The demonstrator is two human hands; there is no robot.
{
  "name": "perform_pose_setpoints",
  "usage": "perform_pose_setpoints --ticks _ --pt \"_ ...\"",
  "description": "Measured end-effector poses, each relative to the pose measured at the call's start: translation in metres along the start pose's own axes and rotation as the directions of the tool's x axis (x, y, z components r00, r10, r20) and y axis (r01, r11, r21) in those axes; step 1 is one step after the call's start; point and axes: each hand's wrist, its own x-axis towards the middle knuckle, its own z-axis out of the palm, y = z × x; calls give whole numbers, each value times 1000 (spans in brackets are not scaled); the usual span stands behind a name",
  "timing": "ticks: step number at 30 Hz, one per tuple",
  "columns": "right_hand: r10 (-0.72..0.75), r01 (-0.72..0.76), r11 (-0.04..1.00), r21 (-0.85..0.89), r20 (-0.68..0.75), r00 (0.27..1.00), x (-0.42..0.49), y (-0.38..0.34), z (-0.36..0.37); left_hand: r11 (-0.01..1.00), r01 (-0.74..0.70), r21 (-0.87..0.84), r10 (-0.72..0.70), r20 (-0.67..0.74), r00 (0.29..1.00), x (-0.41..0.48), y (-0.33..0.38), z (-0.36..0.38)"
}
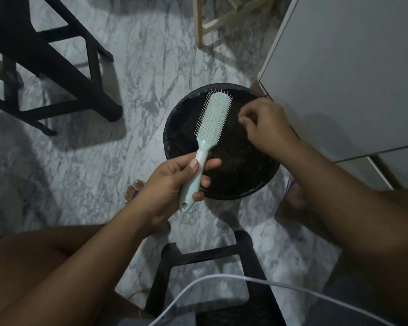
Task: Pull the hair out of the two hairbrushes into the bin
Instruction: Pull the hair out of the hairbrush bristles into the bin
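Hairbrush [212, 118] was in my left grip [172, 184], pale green with its bristles turned up toward me. That grip was clenched round the handle: my thumb lay along the front of it and my fingers wrapped round the back. The end of the handle, with its small hole, stuck out below my palm. The brush head slanted up and away from me to the right and hung over the mouth of the bin [167, 137].

My right grip [266, 125] was over the right side of the bin, just beside the brush head and apart from it. Its fingers were curled in, with thumb and forefinger pressed tip to tip. I could not tell whether any hair was caught between them, the light being too dim.

The bin was round and black, lined with a dark bag, and its inside was too dark to make out. It stood on the grey marble floor [80, 161], close against the corner of a white cabinet [351, 67]. A black stool [45, 55] stood to the upper left, and a pale wooden frame [205, 27] at the top. Another black stool [198, 255] was between my knees, with a white cable [222, 277] arching across it. My foot [134, 191] in a sandal showed behind my left wrist.
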Motion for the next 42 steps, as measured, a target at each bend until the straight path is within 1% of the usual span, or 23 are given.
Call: perform_pose_setpoints --ticks 3,4,5,7,11,15,17,19,21,24,29,31,34,37,39,42 --pt "-82 126 961 246 -179 980 -2 -26 -9 1000 -5 9 5 -6 1000 2 -1 -2" --pt "-107 169 936 310 -206 973 -3 -34 -14 1000 -8 13 8 -8 1000 2 -1 -2" --pt "-141 207 920 334 -210 967 -5 -40 -18 1000 -11 18 12 -9 1000 3 -2 -3" --pt "-197 237 924 299 -158 968 -6 -44 -21 999 -23 34 23 -11 1000 3 -2 -3" --pt "-222 235 955 180 -90 971 -5 -41 -18 997 -49 66 50 -21 999 3 -6 -6" --pt "-189 185 972 142 14 982 -3 -44 -22 998 -30 59 30 -2 1000 1 -8 -5" --pt "-152 144 983 117 58 987 -4 -44 -24 996 -35 83 35 11 999 0 -9 -5" --pt "-146 138 986 96 89 985 -4 -44 -24 991 -48 125 47 7 999 0 -8 -6" --pt "-172 164 982 94 86 981 -5 -44 -24 988 -52 146 52 -1 999 0 -6 -7" --pt "-203 197 976 96 61 977 -7 -45 -27 990 -39 133 38 8 999 -1 -3 -6" --pt "-207 211 974 -78 59 977 -14 -52 -22 993 -7 119 4 32 999 -1 -7 -6" --pt "-202 206 974 -93 48 978 -16 -53 -19 997 6 73 -8 24 1000 0 -8 -5" --pt "-157 157 988 2 73 985 -11 -49 -22 999 30 -13 -30 25 999 0 -8 -1" --pt "-89 58 967 250 118 989 -4 -42 -33 998 34 -50 -31 59 998 -1 -5 0" --pt "-31 -22 913 408 124 992 -2 -39 -38 998 27 -54 -23 76 997 -1 -4 -1" --pt "110 -149 792 593 102 989 2 -40 -38 999 9 -39 -6 76 997 -1 -4 -2"
